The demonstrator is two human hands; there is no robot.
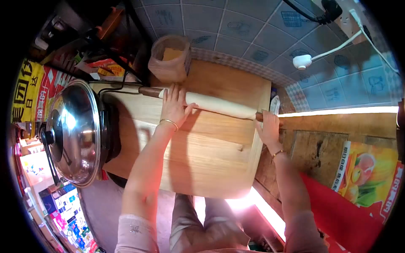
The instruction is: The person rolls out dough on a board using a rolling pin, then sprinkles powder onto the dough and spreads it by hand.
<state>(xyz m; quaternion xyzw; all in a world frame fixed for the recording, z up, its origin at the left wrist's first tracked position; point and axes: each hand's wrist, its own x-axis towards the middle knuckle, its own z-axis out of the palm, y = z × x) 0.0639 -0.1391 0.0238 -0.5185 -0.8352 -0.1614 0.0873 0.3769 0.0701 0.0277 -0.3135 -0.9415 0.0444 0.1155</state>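
Note:
A sheet of pale dough point(221, 104) is wrapped round a long wooden rolling pin point(149, 91). The pin lies across the far part of a light wooden board point(211, 160), with its dark ends sticking out of the dough. My left hand point(174, 109) rests on the left end of the roll, fingers stretched out and thumb apart. At the other end, my right hand point(270, 130) closes over the pin's right handle, just beyond the dough. Part of that handle is hidden under the fingers.
A lidded electric pan point(78, 130) stands on the board's left side. Behind the board are a clear plastic container point(170, 59) and a tiled wall point(236, 27). A white plug point(302, 62) hangs by its cord at upper right. A red printed sheet point(337, 211) lies to the right.

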